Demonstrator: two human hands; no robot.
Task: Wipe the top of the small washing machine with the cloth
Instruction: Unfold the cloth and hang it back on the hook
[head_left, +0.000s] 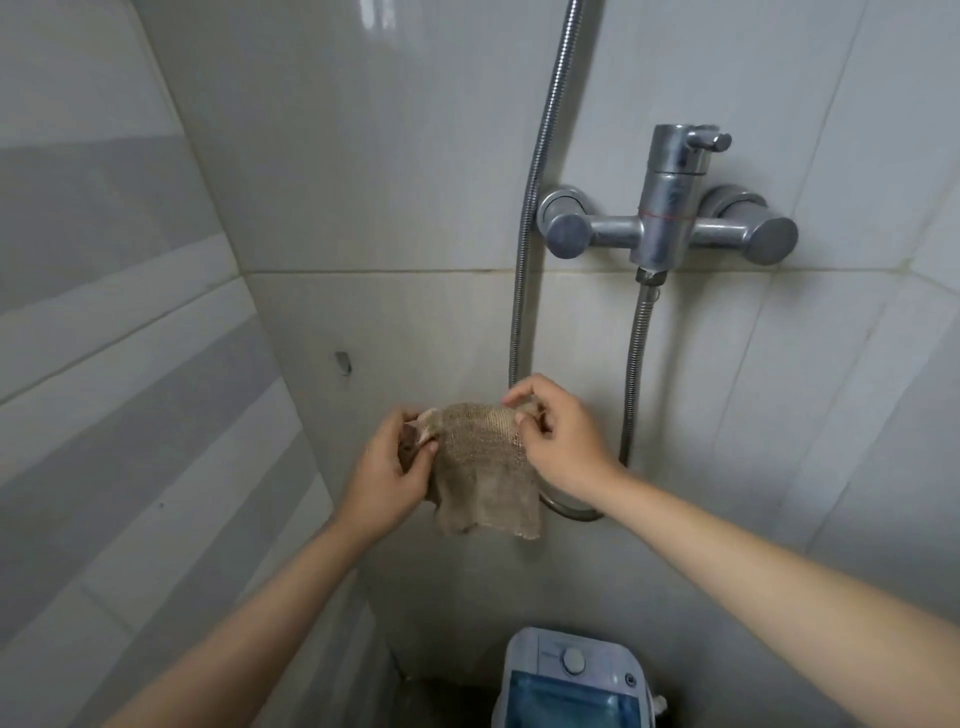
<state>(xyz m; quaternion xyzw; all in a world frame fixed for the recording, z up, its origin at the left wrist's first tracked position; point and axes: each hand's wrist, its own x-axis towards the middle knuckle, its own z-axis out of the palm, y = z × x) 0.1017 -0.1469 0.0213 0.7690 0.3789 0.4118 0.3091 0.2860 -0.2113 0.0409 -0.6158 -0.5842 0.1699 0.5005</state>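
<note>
A brown mesh cloth (485, 467) hangs in the air in front of the tiled wall, stretched between both hands. My left hand (392, 480) pinches its upper left corner. My right hand (558, 434) pinches its upper right corner between thumb and fingers. The small washing machine (574, 680) stands far below at the bottom edge, white with a round knob and a blue see-through lid; only its top shows. The cloth is well above the machine and apart from it.
A metal shower mixer tap (667, 218) is fixed on the wall to the upper right. Its flexible hose (524, 270) loops down behind the cloth and my right hand. A small wall hook (343, 362) sits to the left. Tiled walls close in on the left and right.
</note>
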